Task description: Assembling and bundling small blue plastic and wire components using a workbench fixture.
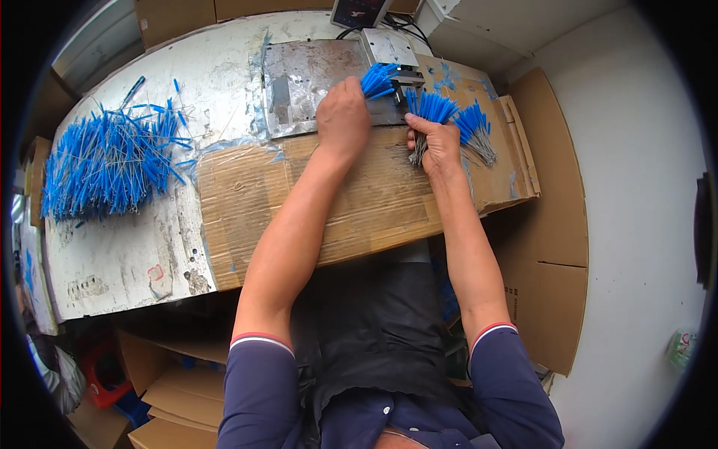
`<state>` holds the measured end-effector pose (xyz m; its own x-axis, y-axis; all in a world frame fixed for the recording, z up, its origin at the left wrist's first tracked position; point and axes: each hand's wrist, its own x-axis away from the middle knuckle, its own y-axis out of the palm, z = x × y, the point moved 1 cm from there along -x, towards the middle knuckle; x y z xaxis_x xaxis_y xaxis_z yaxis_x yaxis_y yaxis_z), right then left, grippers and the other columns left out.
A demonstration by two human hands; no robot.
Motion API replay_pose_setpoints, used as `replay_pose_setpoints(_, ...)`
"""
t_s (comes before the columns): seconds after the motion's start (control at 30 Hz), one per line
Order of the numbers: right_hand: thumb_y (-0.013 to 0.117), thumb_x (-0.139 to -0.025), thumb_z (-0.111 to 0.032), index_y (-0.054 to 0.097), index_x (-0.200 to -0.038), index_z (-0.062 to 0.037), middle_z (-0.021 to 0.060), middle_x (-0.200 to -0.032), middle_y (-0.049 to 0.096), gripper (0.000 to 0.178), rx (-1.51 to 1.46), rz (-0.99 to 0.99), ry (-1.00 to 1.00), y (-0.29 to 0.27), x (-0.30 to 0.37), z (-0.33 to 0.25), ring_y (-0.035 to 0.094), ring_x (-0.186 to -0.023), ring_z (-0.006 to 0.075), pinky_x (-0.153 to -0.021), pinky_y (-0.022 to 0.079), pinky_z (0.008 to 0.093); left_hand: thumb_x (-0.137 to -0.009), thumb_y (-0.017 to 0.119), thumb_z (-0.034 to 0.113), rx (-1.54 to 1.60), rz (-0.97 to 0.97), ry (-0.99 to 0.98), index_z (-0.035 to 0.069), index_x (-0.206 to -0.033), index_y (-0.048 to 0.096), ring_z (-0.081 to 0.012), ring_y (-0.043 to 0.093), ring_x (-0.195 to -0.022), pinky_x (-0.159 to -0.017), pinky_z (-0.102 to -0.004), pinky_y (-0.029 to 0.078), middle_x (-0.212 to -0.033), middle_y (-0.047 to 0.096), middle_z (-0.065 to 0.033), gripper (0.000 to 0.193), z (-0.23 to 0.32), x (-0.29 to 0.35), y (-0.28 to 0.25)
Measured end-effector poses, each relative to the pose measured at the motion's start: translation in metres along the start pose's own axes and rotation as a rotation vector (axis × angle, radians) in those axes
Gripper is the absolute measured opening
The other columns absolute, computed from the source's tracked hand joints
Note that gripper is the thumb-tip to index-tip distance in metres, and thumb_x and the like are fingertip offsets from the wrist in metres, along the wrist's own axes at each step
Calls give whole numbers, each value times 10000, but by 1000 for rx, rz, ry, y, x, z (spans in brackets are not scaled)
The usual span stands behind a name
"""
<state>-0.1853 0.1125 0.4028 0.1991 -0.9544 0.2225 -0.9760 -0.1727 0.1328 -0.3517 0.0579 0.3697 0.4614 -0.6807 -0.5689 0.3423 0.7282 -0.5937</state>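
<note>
My left hand point(344, 120) is closed, its back toward me, over the right part of the metal plate point(299, 82). A bunch of thin blue-handled wires point(379, 81) juts out beside its fingers toward the small machine point(390, 49); the grip itself is partly hidden. To its right, my right hand point(437, 144) wraps round a second bundle of blue-handled wires point(432, 107), blue ends up and grey wire ends down, thumb across the front. Just right of that hand, another bunch of these wires point(475, 129) lies on the cardboard.
A large heap of blue-handled wires point(112, 161) covers the left of the worn white table point(164, 247). Flattened cardboard point(247, 194) covers the table's front. Black cables and a dark-screened device point(360, 12) stand behind the machine. A cardboard sheet point(553, 187) leans by the right wall.
</note>
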Motion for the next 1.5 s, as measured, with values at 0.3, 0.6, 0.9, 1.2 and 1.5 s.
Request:
replay_pose_setpoints(0.3, 763, -765, 36, 653, -827, 6, 77, -715, 658, 130, 47, 0, -14, 11, -6, -3, 593, -527, 157, -405, 427, 276, -837, 652, 39, 93, 103, -132, 42, -1005, 580, -385, 666, -866, -735, -485, 511, -900, 677, -167, 183, -3, -3, -3)
replay_pose_setpoints(0.6, 758, -783, 42, 648, -825, 25, 91, -707, 657, 120, 165, 93, -93, 25, -12, 3, 595, -520, 157, -400, 445, 279, -848, 645, 51, 122, 128, -141, 48, -1030, 593, -381, 668, -874, -741, -487, 512, -918, 680, -162, 189, -3, -3, -3)
replay_pose_setpoints(0.9, 754, -806, 32, 639, -828, 35, 97, -712, 655, 117, 175, 158, -108, 33, -6, 5, 598, -523, 159, -401, 464, 276, -853, 627, 42, 101, 175, -106, 47, -1024, 596, -373, 650, -893, -763, -482, 504, -916, 669, -158, 175, -7, -4, -1)
replay_pose_setpoints(1.2, 748, -813, 31, 642, -825, 32, 89, -695, 643, 107, 150, 164, -100, 32, -9, 8, 593, -518, 156, -404, 467, 274, -846, 601, 21, 102, 230, -70, 41, -1001, 595, -368, 635, -928, -808, -473, 476, -949, 665, -157, 157, -6, -4, -1)
replay_pose_setpoints(1.5, 742, -793, 33, 662, -825, 38, 112, -713, 670, 86, 71, 148, -88, 28, -9, 6, 634, -534, 183, -421, 520, 296, -844, 603, 36, 101, 85, -37, 38, -958, 585, -388, 647, -865, -778, -490, 486, -886, 673, -180, 116, -2, -3, -3)
